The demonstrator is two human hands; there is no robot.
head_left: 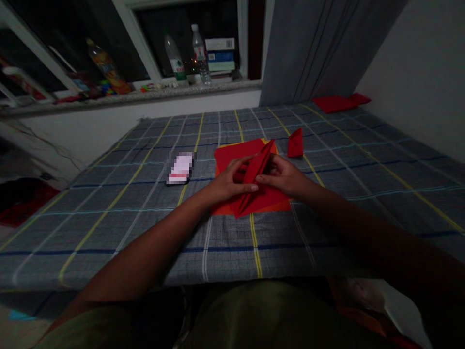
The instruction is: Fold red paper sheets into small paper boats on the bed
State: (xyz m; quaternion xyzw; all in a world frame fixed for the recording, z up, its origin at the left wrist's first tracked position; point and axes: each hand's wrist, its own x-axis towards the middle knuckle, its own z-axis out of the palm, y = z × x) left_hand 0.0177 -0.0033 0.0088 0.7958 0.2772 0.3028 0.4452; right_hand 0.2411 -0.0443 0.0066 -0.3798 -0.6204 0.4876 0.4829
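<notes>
Both hands hold a folded piece of red paper (pixel 256 165) between them, tilted with one point up to the right and the other down to the left. My left hand (pixel 232 182) has its thumb against the paper's near side, its other fingers partly hidden behind. My right hand (pixel 279 174) pinches the paper from the right with thumb and curled fingers. Beneath lie red sheets (pixel 234 152), with orange sheet edges (pixel 281 206) showing underneath. A small folded red paper piece (pixel 296 144) stands on the cloth beyond my right hand.
A checked grey cloth (pixel 145 232) covers the table. A phone (pixel 180 168) lies to the left. More red paper (pixel 336 103) rests at the far right corner. Plastic bottles (pixel 201 55) and stacked boxes (pixel 220 55) stand on the windowsill behind.
</notes>
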